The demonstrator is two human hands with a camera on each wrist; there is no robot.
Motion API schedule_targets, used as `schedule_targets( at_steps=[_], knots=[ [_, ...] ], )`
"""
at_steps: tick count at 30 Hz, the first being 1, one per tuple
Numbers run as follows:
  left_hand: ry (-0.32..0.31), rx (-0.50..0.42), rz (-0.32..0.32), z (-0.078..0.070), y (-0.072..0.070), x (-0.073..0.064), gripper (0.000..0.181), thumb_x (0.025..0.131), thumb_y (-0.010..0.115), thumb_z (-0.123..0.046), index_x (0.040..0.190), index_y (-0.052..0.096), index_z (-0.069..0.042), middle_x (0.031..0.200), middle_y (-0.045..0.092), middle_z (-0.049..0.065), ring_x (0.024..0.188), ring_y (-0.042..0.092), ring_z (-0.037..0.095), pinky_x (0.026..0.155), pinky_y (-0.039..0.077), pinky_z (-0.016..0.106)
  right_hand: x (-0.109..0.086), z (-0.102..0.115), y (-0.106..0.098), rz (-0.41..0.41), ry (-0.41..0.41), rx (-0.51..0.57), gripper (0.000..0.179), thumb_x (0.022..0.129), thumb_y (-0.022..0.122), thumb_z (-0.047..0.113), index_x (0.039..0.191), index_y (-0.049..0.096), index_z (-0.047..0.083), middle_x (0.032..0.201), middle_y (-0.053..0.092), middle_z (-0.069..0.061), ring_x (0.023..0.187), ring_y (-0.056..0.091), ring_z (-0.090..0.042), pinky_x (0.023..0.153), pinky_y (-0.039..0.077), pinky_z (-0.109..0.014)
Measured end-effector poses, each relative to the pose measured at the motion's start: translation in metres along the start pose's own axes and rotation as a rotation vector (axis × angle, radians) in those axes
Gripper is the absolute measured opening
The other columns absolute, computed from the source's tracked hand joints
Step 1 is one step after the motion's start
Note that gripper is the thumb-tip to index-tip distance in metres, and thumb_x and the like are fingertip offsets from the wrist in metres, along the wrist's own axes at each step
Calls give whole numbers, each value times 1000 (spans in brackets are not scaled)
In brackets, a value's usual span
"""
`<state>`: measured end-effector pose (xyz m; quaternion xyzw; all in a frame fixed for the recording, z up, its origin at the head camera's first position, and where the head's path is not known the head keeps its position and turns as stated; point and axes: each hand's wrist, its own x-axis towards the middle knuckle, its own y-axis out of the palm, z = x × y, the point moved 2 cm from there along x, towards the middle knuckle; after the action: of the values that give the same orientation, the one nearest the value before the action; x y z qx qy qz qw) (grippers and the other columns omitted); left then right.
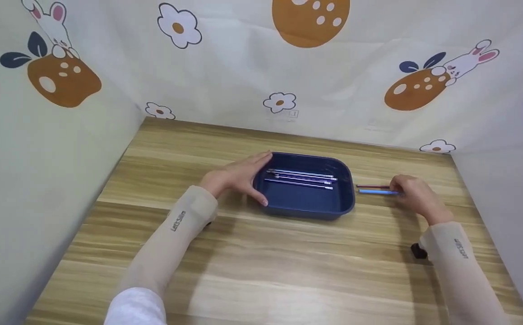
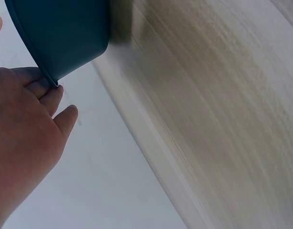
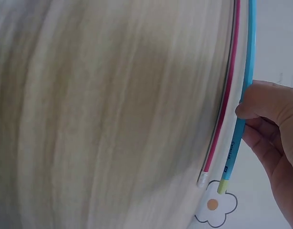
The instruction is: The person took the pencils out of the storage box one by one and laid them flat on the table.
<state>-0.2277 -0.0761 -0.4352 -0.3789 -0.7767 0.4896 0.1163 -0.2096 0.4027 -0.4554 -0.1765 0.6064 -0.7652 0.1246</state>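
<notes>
A dark blue rectangular bin (image 1: pixel 304 213) stands on the wooden table, with several shiny pencils (image 1: pixel 299 180) lying side by side inside it. My left hand (image 1: pixel 243 175) spans the bin's left end, thumb at the near corner and fingers at the far one. In the left wrist view its fingers (image 2: pixel 51 98) meet the rim. To the right of the bin, my right hand (image 1: pixel 417 195) pinches a light blue pencil (image 3: pixel 236 138) between thumb and fingers. Close beside that lies a pinkish-red pencil (image 3: pixel 224 105) with a white end, on the tabletop.
The wood-grain table (image 1: pixel 266 271) is bounded by pale curtains (image 1: pixel 225 76) printed with rabbits, fruit and flowers at the back and both sides. A small black object (image 1: pixel 419 250) shows beneath the right sleeve cuff.
</notes>
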Motion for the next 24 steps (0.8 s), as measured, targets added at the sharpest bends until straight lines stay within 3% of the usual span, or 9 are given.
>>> schedule_targets(
  at_steps=[8, 13, 24],
  knots=[
    [7, 18, -7, 0, 0, 0, 132, 70, 82, -62, 161, 4, -7, 170, -1, 11, 158, 2, 25, 129, 9, 41, 3, -5, 6, 65, 16, -47, 20, 72, 69, -11, 84, 62, 3, 82, 64, -11, 75, 57, -26, 68, 49, -45],
    [28, 15, -16, -1, 0, 1, 130, 71, 83, -58, 160, 4, -4, 170, 1, 13, 158, 2, 26, 129, 10, 42, 5, -6, 8, 51, 11, -87, 21, 70, 63, -15, 82, 63, 2, 80, 63, -10, 74, 59, -28, 67, 50, -46],
    [-2, 11, -6, 0, 0, -1, 132, 71, 82, -60, 161, 2, -7, 170, -1, 10, 158, 1, 25, 129, 9, 41, 9, 1, 2, 89, 67, -89, 19, 78, 58, -12, 91, 66, -1, 90, 67, -17, 83, 65, -37, 76, 54, -55]
  ],
)
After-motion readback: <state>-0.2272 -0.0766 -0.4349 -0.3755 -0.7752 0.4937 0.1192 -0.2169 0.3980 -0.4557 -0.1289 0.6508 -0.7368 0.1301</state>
